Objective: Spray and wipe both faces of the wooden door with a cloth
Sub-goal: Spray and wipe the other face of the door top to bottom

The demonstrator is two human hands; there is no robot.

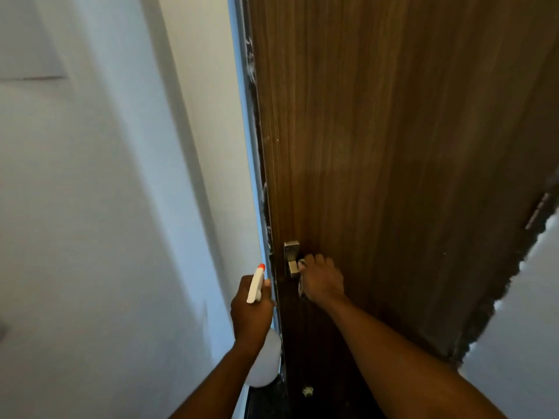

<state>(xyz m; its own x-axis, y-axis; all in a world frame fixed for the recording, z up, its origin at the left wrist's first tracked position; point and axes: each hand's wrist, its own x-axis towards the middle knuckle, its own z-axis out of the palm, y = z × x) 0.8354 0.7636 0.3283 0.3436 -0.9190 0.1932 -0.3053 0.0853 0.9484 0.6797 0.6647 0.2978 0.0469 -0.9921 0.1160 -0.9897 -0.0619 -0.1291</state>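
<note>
The brown wooden door point(393, 146) fills the middle and right of the view. Its metal handle plate point(291, 258) sits near the left edge. My right hand point(322, 278) is closed over the lever of the handle, and a bit of pale cloth shows under the fingers. My left hand point(251, 313) grips a white spray bottle point(256, 284) with an orange nozzle tip, held upright beside the door's left edge. The bottle's round white body hangs below my wrist.
A white wall point(106, 192) takes up the whole left side, meeting a pale blue door frame edge point(252, 176). At the right a rough, chipped wall edge point(499, 297) borders the door. A small white object point(307, 391) lies low near the door's foot.
</note>
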